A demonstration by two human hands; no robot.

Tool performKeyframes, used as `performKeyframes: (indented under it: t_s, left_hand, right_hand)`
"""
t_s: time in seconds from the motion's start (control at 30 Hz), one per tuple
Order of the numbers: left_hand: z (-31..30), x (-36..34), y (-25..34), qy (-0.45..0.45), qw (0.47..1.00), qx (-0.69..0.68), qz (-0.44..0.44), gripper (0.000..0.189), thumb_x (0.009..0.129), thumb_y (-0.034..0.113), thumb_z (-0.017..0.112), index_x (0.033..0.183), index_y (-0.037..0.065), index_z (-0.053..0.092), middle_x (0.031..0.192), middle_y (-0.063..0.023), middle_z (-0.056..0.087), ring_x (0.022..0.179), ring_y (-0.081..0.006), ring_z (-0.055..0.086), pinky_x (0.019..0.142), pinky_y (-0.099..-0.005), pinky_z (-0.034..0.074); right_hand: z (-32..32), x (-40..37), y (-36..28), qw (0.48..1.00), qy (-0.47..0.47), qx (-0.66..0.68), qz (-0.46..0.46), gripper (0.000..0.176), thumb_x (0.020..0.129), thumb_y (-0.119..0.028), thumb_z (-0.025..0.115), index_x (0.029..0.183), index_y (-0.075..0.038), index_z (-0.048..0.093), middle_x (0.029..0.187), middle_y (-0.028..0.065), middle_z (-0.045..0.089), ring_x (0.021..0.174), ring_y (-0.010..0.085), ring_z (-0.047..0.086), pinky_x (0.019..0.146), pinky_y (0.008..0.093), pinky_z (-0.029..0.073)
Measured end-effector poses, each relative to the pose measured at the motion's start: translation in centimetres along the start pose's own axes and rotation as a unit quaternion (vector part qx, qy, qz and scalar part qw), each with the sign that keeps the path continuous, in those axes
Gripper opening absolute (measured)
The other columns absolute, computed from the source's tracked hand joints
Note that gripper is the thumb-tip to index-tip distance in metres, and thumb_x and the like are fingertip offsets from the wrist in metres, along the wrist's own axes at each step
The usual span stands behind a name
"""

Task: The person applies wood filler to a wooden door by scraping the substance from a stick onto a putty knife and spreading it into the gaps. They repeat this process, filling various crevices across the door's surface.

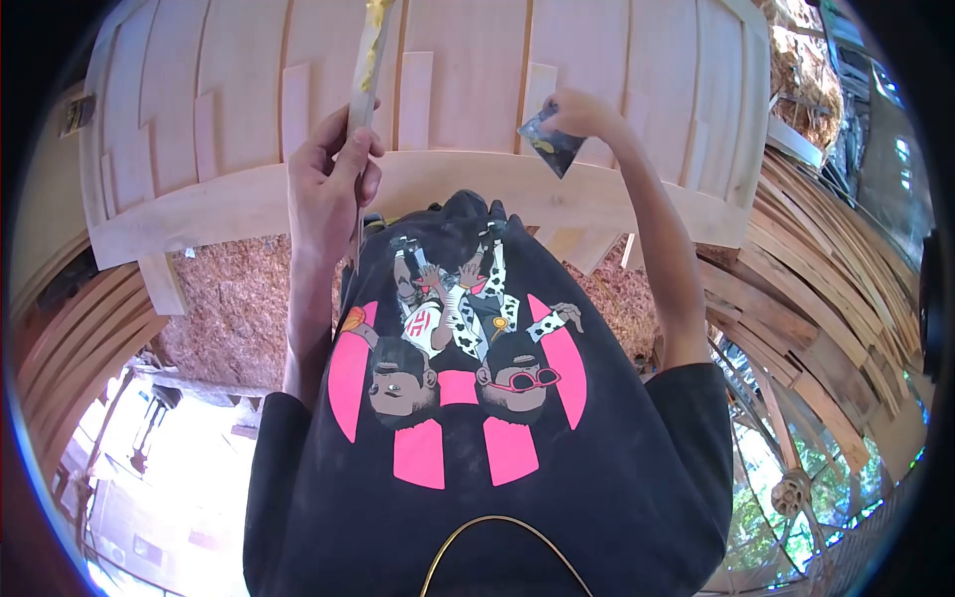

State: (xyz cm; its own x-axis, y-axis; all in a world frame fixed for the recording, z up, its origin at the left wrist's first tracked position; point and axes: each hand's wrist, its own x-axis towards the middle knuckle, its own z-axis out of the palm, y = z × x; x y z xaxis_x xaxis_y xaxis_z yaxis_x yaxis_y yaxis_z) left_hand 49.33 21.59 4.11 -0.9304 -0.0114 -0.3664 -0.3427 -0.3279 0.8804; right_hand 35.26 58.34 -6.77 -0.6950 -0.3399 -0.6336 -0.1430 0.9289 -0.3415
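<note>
My left hand (336, 164) is closed around a narrow wooden strip (364, 85), held upright above the work surface. Yellowish, glue-like smears (375, 45) run along the strip's upper part. On the right, my right hand (585, 112) pinches a small dark plastic packet (557, 149) with a yellowish patch on it. The packet hangs over the near edge of a pale wooden panel (477, 90). My fingertips on the packet are partly hidden.
Several short wooden strips (416, 99) lie on the panel, along its grooves. A long pale board (448, 184) forms its near edge. Stacked planks (816, 308) stand at the right, with more curved-looking boards (75, 348) at the left. Brown shavings (234, 308) lie below.
</note>
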Motion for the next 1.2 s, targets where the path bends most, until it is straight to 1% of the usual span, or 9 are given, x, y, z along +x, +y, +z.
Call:
performKeyframes:
  t_s: [0.07, 0.4, 0.5, 0.6, 0.67, 0.7, 0.77, 0.97, 1.2]
  left_hand:
    - [0.1, -0.6, -0.3, 0.016, 1.000, -0.007, 0.000, 0.037, 0.107, 0.010, 0.056, 0.140, -0.005, 0.057, 0.086, -0.0007, 0.058, 0.055, -0.0026, 0.043, 0.047, -0.0189, 0.030]
    - [-1.3, -2.3, -1.0, 0.083, 0.997, 0.002, -0.007, 0.038, 0.108, 0.014, 0.057, 0.142, -0.002, 0.057, 0.089, 0.0007, 0.057, 0.057, -0.0017, 0.042, 0.048, -0.0178, 0.029]
    - [-1.2, -2.0, -0.5, 0.080, 0.997, 0.009, -0.005, 0.038, 0.108, 0.014, 0.057, 0.142, -0.003, 0.057, 0.089, 0.0004, 0.057, 0.057, -0.0018, 0.042, 0.049, -0.0176, 0.029]
    - [-0.9, -1.7, -0.2, 0.074, 0.997, 0.013, 0.000, 0.038, 0.108, 0.014, 0.058, 0.142, -0.003, 0.057, 0.090, 0.0003, 0.058, 0.057, -0.0019, 0.042, 0.049, -0.0175, 0.029]
    - [-0.6, -1.7, -0.2, 0.071, 0.997, 0.016, -0.001, 0.038, 0.108, 0.014, 0.058, 0.142, -0.003, 0.057, 0.090, 0.0003, 0.058, 0.057, -0.0019, 0.042, 0.049, -0.0175, 0.029]
    - [-0.5, -1.6, -0.2, 0.071, 0.997, 0.018, -0.002, 0.038, 0.108, 0.014, 0.058, 0.142, -0.003, 0.057, 0.090, 0.0002, 0.058, 0.057, -0.0020, 0.042, 0.049, -0.0175, 0.030]
    - [-0.2, -1.6, -0.2, 0.072, 0.997, 0.018, -0.004, 0.039, 0.108, 0.013, 0.058, 0.142, -0.003, 0.057, 0.090, 0.0001, 0.058, 0.057, -0.0020, 0.042, 0.049, -0.0175, 0.030]
    - [-0.7, -1.4, -0.8, 0.058, 0.998, 0.017, -0.017, 0.038, 0.108, 0.013, 0.058, 0.142, -0.003, 0.056, 0.090, -0.0006, 0.058, 0.057, -0.0021, 0.042, 0.050, -0.0178, 0.031]
    - [0.0, -1.1, -0.5, 0.037, 0.998, 0.041, -0.014, 0.039, 0.108, 0.013, 0.058, 0.143, -0.004, 0.056, 0.092, -0.0010, 0.058, 0.059, -0.0024, 0.042, 0.050, -0.0181, 0.031]
  right_hand:
    - [0.6, 2.2, 0.2, 0.988, -0.142, 0.015, 0.066, 0.053, 0.072, -0.029, 0.076, 0.113, 0.003, 0.075, 0.100, 0.0199, 0.076, 0.087, 0.0297, 0.073, 0.077, 0.0409, 0.058]
    - [1.8, 5.2, 0.6, 0.957, -0.270, -0.072, 0.083, 0.049, 0.071, -0.023, 0.076, 0.115, -0.003, 0.076, 0.106, 0.0167, 0.076, 0.089, 0.0302, 0.072, 0.068, 0.0459, 0.057]
    - [2.1, 5.9, 0.9, 0.949, -0.289, -0.090, 0.093, 0.051, 0.073, -0.025, 0.077, 0.119, -0.004, 0.075, 0.110, 0.0151, 0.075, 0.094, 0.0289, 0.071, 0.074, 0.0447, 0.058]
    - [1.7, 6.0, 1.3, 0.943, -0.311, -0.117, -0.008, 0.053, 0.076, -0.027, 0.079, 0.124, -0.005, 0.073, 0.111, 0.0144, 0.076, 0.099, 0.0280, 0.071, 0.083, 0.0425, 0.057]
    - [0.4, 5.6, 0.6, 0.936, -0.353, -0.013, -0.007, 0.054, 0.078, -0.026, 0.081, 0.127, -0.006, 0.072, 0.113, 0.0136, 0.076, 0.102, 0.0274, 0.071, 0.090, 0.0403, 0.055]
    - [-0.4, 5.1, 0.4, 0.936, -0.352, -0.012, -0.006, 0.054, 0.078, -0.026, 0.081, 0.127, -0.006, 0.072, 0.113, 0.0136, 0.076, 0.102, 0.0274, 0.071, 0.090, 0.0403, 0.055]
    - [-1.7, 3.9, 0.3, 0.979, -0.204, 0.019, -0.016, 0.051, 0.080, -0.023, 0.080, 0.128, -0.007, 0.072, 0.114, 0.0133, 0.076, 0.104, 0.0274, 0.071, 0.092, 0.0390, 0.055]
    - [-1.6, 1.9, 2.3, 0.975, -0.213, -0.055, -0.032, 0.041, 0.082, -0.017, 0.077, 0.122, -0.006, 0.074, 0.111, 0.0136, 0.077, 0.101, 0.0282, 0.072, 0.092, 0.0390, 0.055]
    - [3.1, 2.8, 4.7, 0.987, -0.149, -0.025, -0.062, 0.037, 0.078, -0.013, 0.075, 0.113, -0.006, 0.077, 0.109, 0.0148, 0.077, 0.098, 0.0286, 0.072, 0.087, 0.0403, 0.057]
